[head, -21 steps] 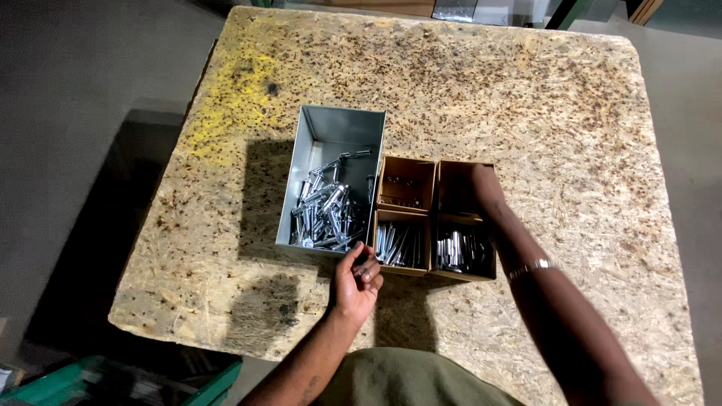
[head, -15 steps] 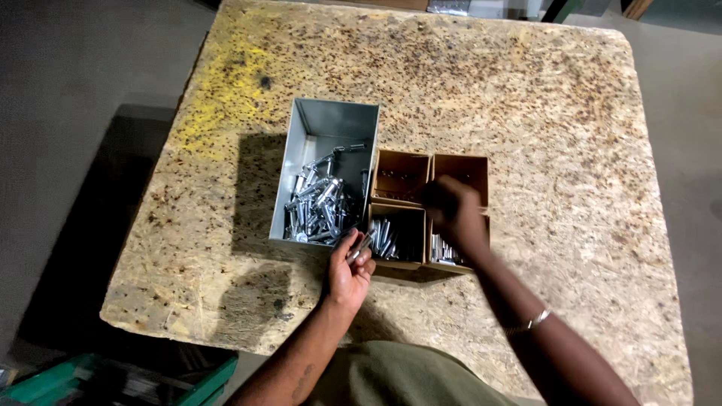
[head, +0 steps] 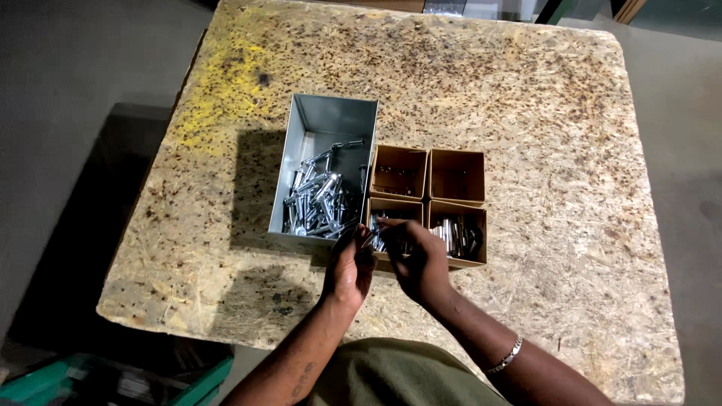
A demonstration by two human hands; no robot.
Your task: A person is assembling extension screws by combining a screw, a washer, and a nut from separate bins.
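Note:
My left hand [head: 348,269] hovers at the near edge of the boxes, closed around a few small silver bolts [head: 369,239]. Curled beside it, my right hand [head: 423,265] has its fingertips pinching at those same bolts, above the near-left cardboard compartment [head: 396,204]. An open grey metal bin [head: 331,120] just left of the hands holds a heap of shiny bolts [head: 320,201]. The near-right cardboard compartment [head: 468,259] holds several bolts too. In the far-left compartment [head: 398,153] lie a few small pieces, and the far-right compartment [head: 456,180] looks bare.
Everything rests on a square chipboard tabletop [head: 541,128] with a yellow smear [head: 218,83] at the far left. Dark floor lies to the left, and a green crate [head: 105,380] sits below the near-left corner. A silver bracelet [head: 504,356] circles my right wrist.
My right hand has pulled back from the far-right compartment to the near left and now meets my left hand. The left hand has barely moved.

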